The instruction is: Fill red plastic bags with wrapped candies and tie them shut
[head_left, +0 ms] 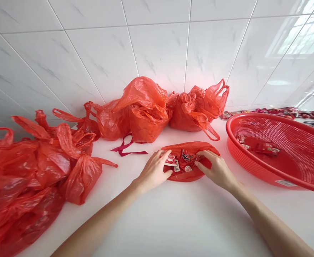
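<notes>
An opened red plastic bag (190, 145) lies on the white table in front of me, its mouth facing up. Inside it are several small wrapped packets (187, 159), red with white and black print. At the bag's left edge, my left hand (154, 169) grips the side with fingers and thumb curled, beside a red-and-white packet (171, 160). My right hand (217, 167) has fingers and thumb bent around the right side of the bag, close to the packets. The bag film under my fingers is partly hidden.
A red mesh basket (253, 162) with a few packets stands at right. Filled red bags (148, 121) line the tiled wall, and tied ones (39, 167) pile up at left. A dark red ribbon (128, 151) lies nearby. Loose packets (280, 112) spread behind the basket.
</notes>
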The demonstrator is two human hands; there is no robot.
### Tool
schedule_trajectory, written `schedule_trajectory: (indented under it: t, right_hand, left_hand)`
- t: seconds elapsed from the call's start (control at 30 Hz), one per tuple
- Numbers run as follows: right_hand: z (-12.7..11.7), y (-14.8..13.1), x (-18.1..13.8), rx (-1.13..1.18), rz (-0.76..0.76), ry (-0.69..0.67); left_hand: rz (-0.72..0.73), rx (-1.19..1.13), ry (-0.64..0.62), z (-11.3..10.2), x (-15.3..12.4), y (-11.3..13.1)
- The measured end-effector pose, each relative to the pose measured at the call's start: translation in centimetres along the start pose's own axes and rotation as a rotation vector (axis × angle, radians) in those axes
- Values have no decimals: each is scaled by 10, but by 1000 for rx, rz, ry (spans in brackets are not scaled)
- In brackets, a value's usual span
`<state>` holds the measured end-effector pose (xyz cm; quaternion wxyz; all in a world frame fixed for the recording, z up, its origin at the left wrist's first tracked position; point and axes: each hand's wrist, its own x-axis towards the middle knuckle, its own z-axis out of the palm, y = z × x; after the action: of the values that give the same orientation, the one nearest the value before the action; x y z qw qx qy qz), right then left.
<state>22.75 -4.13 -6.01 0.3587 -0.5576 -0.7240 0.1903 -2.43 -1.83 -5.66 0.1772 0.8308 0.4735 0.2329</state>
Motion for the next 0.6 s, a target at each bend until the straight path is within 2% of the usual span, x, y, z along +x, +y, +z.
schedule_trajectory:
  t: [0.23,0.43,0.6]
  right_hand:
    - [4,-2,-2,-18,-103,15]
    - [10,-11,-6,77,-171,88]
    - [20,-16,-10,276,-70,11]
  left_hand:
    - [-19,-67,65,3,4,-4]
    - [110,-106,88,5,6,-6]
    - [225,-283,157,5,5,-1]
